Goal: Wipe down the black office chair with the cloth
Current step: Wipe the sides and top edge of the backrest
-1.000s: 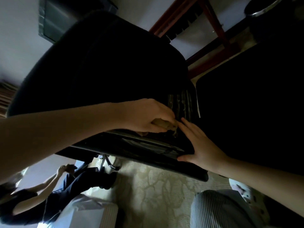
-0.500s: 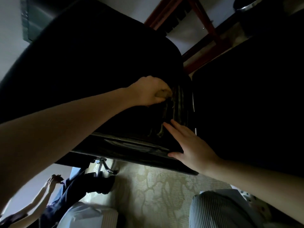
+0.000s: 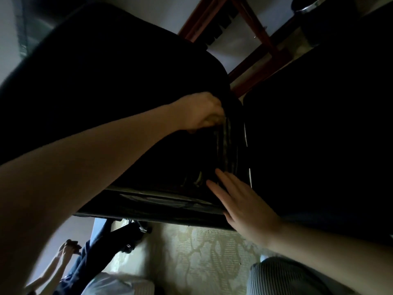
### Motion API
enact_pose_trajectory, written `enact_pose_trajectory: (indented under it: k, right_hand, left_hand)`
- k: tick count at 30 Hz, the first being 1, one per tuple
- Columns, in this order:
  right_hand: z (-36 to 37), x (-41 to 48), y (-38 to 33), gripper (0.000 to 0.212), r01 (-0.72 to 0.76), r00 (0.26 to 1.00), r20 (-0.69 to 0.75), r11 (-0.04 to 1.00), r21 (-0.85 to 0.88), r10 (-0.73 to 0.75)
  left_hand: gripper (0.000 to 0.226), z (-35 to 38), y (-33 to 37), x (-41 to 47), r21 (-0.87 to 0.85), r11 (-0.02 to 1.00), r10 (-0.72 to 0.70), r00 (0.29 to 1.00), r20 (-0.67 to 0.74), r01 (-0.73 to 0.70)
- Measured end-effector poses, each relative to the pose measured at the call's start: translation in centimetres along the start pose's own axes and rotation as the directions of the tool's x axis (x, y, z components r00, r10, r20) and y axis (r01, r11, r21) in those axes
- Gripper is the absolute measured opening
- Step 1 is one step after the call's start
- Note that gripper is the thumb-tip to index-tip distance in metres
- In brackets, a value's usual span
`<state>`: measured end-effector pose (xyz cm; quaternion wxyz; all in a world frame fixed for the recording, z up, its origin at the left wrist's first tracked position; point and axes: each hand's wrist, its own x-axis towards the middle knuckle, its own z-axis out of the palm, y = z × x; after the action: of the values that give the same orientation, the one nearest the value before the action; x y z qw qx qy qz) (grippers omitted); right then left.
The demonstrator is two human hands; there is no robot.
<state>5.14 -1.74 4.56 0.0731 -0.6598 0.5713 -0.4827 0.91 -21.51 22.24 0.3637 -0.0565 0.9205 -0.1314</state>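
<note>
The black office chair (image 3: 119, 86) fills the upper left, its backrest towards me and its seat edge (image 3: 161, 207) below. My left hand (image 3: 200, 111) grips a small brownish cloth (image 3: 212, 119) and presses it against the chair where the backrest meets the seat, near the chair's right side. Most of the cloth is hidden inside my fist. My right hand (image 3: 242, 201) lies flat with straight fingers on the seat's right front corner, holding nothing.
A second dark surface (image 3: 319, 145) stands close on the right of the chair. Red-brown wooden furniture legs (image 3: 261, 39) rise behind. Pale patterned carpet (image 3: 202, 258) lies below. Another person (image 3: 85, 258) sits at the lower left, and my striped trouser knee (image 3: 282, 277) is at bottom right.
My left hand has slid the cloth up from the seat's front edge along the chair towards the backrest. My right hand stays flat on the seat corner.
</note>
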Motion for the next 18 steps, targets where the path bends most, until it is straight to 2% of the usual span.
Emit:
enact_pose_trajectory:
  k: [4,7,10,15,18]
  right_hand:
    - [1.0,0.0,0.2,0.117,0.029,0.999,0.028,0.999,-0.037,-0.027]
    - [0.8,0.0,0.9,0.122,0.06,0.998,0.025,0.997,-0.042,-0.059]
    - [0.3,-0.1,0.8,0.113,0.077,0.997,0.02,0.995,-0.064,-0.076]
    - [0.5,-0.6,0.6,0.115,0.089,0.996,0.032,0.991,-0.099,-0.086]
    - [0.8,-0.9,0.3,0.111,0.06,0.998,0.018,0.993,-0.098,-0.059]
  left_hand:
    - [0.033,0.0,-3.3,3.6,0.058,0.982,-0.174,0.979,-0.105,0.181]
    - [0.03,1.5,-3.1,4.8,-0.01,0.953,-0.302,0.951,-0.069,0.302]
    - [0.03,2.7,-1.4,3.7,-0.061,0.954,-0.293,0.955,0.032,0.295]
    - [0.028,2.6,3.6,0.3,-0.133,0.964,-0.207,0.965,0.159,0.229]
    - [0.022,2.1,6.3,-2.1,-0.206,0.95,-0.175,0.945,0.276,0.236]
